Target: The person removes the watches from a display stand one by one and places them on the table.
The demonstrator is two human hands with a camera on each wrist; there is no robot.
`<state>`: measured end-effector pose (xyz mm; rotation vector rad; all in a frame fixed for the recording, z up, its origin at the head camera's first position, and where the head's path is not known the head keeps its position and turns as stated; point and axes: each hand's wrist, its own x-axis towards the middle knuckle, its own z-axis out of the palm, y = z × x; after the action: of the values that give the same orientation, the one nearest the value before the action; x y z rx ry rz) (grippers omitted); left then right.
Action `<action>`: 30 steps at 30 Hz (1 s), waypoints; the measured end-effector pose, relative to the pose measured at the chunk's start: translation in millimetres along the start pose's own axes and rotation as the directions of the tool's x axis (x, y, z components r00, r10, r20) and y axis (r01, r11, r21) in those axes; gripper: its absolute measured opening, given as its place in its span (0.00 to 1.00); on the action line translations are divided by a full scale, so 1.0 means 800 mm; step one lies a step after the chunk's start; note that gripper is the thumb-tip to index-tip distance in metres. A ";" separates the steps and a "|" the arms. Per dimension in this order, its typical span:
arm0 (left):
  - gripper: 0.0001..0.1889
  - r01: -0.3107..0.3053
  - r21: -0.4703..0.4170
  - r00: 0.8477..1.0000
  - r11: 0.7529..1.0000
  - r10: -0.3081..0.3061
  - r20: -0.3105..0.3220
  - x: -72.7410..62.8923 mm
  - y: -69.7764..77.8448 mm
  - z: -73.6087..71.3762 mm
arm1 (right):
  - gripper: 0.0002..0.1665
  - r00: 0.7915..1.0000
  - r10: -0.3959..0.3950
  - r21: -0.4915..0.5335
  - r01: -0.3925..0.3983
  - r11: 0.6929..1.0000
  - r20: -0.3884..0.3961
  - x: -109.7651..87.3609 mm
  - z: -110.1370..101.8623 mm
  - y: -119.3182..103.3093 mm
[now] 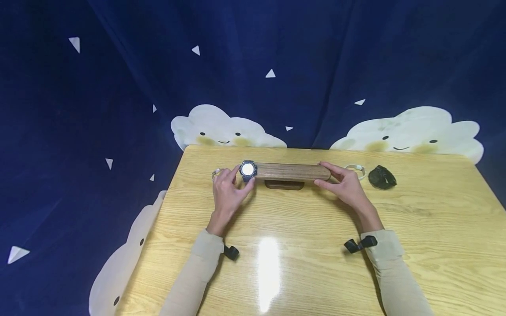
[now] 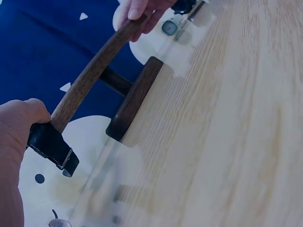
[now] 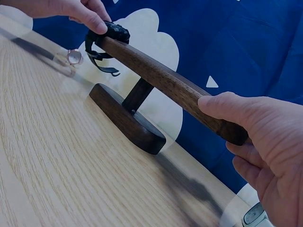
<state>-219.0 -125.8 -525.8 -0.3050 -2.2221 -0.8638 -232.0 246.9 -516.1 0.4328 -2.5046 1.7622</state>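
A T-shaped wooden watch stand, with a long rounded bar (image 1: pixel 290 171) on a short post (image 3: pixel 138 94) and an oblong base (image 1: pixel 283 185), stands near the table's far edge. My left hand (image 1: pixel 227 192) pinches a black wristwatch (image 1: pixel 248 170) with a round face between thumb and fingers, at the bar's left end. In the right wrist view its strap (image 3: pixel 100 56) hangs below the bar, with one end loose. At the opposite end, my right hand (image 1: pixel 346 186) grips the bar, thumb on the near side and fingers around the far side.
Beyond my right hand lie a white-strapped watch (image 1: pixel 357 170) and a dark, bunched black watch (image 1: pixel 381 177). Another small watch (image 1: pixel 216 173) sits partly hidden behind my left hand. A navy curtain (image 1: pixel 253 66) with cloud prints hangs behind the wooden table (image 1: pixel 316 263).
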 end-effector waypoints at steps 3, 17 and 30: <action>0.29 0.004 -0.003 1.000 1.000 -0.004 -0.002 0.000 -0.003 -0.001 | 0.35 1.000 -0.001 -0.004 0.001 1.000 0.002 0.000 0.000 0.001; 0.29 0.030 -0.003 0.999 1.000 -0.030 -0.023 0.000 -0.016 -0.013 | 0.35 1.000 -0.010 0.005 0.010 1.000 0.006 0.000 0.000 0.001; 0.29 0.014 0.025 0.999 1.000 -0.013 -0.050 0.001 -0.027 -0.029 | 0.35 1.000 -0.008 -0.001 0.008 1.000 -0.006 0.000 0.002 0.001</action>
<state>-216.9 -157.2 -524.1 -0.2541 -2.1894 -0.8410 -232.0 246.1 -517.6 0.4356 -2.4963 1.7566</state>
